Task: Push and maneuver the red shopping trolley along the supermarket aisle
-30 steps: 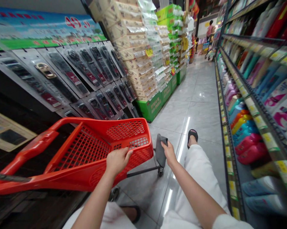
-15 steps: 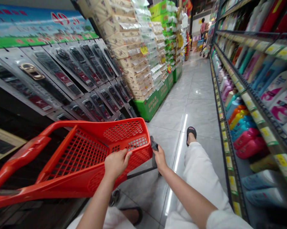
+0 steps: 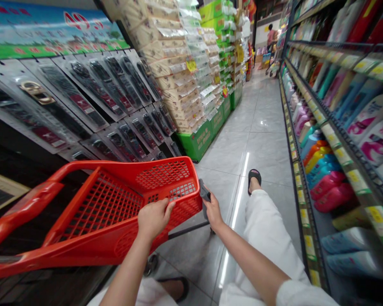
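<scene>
A red plastic shopping basket-cart [image 3: 115, 199] with mesh walls stands tilted in front of me on the tiled floor. My left hand [image 3: 153, 219] is closed over its near rim, fingers curled on the edge. My right hand [image 3: 212, 210] grips a dark grey cloth [image 3: 204, 196] and presses it against the basket's right outer corner. My legs in white trousers [image 3: 268, 229] and a black sandal [image 3: 254, 175] show below.
Hanging packs of belts [image 3: 92, 93] fill the left wall. Stacked tissue packs [image 3: 175, 63] on green bases follow. Shelves of bottles [image 3: 325, 170] line the right. A person [image 3: 270, 36] stands far down the aisle.
My right hand carried the grey cloth left from open air to the basket's right corner. The left hand stayed on the rim.
</scene>
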A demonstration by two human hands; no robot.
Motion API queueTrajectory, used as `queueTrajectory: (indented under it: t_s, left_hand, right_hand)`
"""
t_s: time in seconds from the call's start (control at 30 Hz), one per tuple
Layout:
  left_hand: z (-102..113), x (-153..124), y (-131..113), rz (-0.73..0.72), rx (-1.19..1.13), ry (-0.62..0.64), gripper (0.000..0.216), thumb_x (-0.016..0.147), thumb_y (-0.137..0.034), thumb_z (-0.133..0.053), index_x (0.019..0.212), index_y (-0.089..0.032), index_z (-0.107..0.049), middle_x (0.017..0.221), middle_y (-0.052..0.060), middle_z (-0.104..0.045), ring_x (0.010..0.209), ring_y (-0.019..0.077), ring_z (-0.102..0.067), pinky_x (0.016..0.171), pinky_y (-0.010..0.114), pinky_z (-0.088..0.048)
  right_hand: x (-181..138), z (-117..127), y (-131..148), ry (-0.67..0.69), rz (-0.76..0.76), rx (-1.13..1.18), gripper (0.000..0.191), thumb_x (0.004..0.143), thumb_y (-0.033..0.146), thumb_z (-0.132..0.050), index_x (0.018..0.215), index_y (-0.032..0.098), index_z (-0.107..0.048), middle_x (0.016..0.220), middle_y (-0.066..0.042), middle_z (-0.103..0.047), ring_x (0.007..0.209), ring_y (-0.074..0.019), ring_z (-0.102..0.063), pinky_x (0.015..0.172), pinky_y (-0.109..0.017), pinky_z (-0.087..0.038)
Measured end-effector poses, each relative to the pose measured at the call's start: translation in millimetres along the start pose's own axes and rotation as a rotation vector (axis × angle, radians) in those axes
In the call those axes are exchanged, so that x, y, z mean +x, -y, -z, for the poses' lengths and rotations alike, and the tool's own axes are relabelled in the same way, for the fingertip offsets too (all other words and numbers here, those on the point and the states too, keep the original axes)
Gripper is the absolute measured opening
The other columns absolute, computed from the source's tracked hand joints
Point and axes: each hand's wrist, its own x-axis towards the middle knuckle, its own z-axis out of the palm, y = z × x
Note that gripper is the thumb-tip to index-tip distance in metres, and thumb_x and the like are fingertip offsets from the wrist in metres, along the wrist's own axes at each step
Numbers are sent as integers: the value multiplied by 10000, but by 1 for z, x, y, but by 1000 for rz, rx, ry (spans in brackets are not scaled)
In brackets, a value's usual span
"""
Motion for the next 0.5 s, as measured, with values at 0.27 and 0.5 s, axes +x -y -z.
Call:
queueTrajectory:
  t_s: [0.27, 0.5]
  left_hand:
    - [5, 7, -9, 35, 6, 28, 543, 988, -514, -222, 874, -212, -659, 847, 84, -741, 824, 261, -704, 594, 294, -350]
    - [8, 20, -23, 55, -25, 9, 555, 986, -510, -218, 921, -206, -678, 864, 100, -746, 850, 286, -709, 646, 316, -411]
  right_hand:
    - [0, 26, -24, -13, -190, -173, 346, 678, 314, -628, 987, 201, -737, 991, -35, -765, 1015, -282, -663, 978, -453, -487]
    - [19, 8, 1, -25, 63, -66, 433, 751, 310, -615, 1171, 224, -677, 1236, -30, -694, 1234, -229, -570, 1127, -411, -374]
